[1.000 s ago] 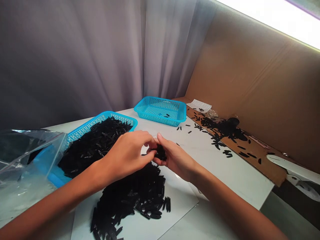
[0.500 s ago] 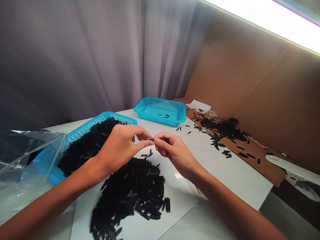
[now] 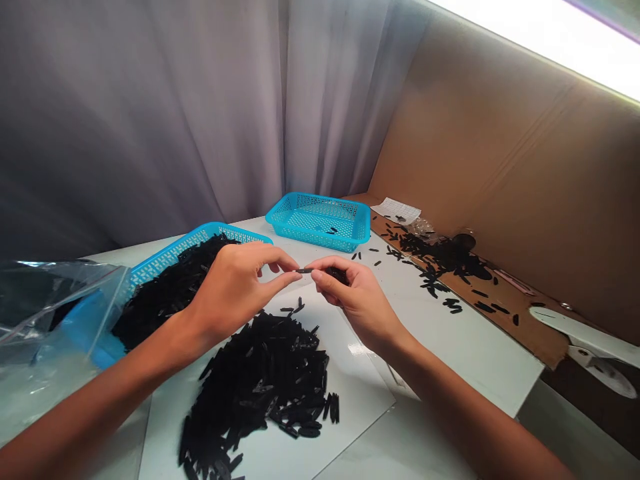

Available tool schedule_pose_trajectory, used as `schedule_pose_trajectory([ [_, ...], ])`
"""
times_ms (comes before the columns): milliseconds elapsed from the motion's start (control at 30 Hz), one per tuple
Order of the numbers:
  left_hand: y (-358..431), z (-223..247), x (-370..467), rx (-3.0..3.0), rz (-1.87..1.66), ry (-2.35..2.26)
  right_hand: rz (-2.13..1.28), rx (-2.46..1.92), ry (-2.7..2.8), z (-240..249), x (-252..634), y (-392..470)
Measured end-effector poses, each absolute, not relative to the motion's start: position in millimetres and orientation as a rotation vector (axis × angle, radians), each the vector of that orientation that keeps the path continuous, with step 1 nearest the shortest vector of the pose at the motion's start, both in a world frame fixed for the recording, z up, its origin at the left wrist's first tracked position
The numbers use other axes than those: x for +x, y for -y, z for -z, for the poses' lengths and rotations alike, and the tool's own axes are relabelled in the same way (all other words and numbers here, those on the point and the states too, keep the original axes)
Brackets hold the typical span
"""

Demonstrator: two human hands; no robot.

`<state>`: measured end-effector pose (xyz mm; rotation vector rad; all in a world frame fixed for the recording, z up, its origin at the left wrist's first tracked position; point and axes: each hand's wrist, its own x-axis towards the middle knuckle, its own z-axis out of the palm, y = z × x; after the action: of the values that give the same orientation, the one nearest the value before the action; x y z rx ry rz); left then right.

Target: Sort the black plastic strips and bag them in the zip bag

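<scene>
Where the left hand (image 3: 227, 283) reached into the right hand (image 3: 360, 293) a second ago, each grip now pinches one end of a slim black piece (image 3: 305, 271) above the white desk (image 3: 450, 353), near the pile of similar pieces (image 3: 265, 380), suggesting the pieces are being handled one by one.

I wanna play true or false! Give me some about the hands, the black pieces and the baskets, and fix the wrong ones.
1. The left hand and right hand touch the same small black piece. True.
2. The far basket is heaped full. False: the far basket shows only a few pieces.
3. A black pile lies on the white sheet. True.
4. The near basket is red. False: it is blue.
</scene>
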<state>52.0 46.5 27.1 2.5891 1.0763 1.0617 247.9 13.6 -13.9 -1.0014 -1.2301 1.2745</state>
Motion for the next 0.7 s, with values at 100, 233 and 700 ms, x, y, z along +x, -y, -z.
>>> schedule_pose_trajectory([
  [100,-47.2,-26.0,51.9,2.588,-1.065,-1.074,-1.326,-0.976,1.205,12.9,248.8,-14.3],
  [233,-46.3,-25.4,52.4,2.578,-1.052,-1.063,-1.368,-0.939,1.191,12.8,249.2,-15.2],
  [700,-46.2,-30.0,51.4,2.545,-0.870,-1.089,-1.615,-0.799,1.082,12.0,249.6,-16.6],
])
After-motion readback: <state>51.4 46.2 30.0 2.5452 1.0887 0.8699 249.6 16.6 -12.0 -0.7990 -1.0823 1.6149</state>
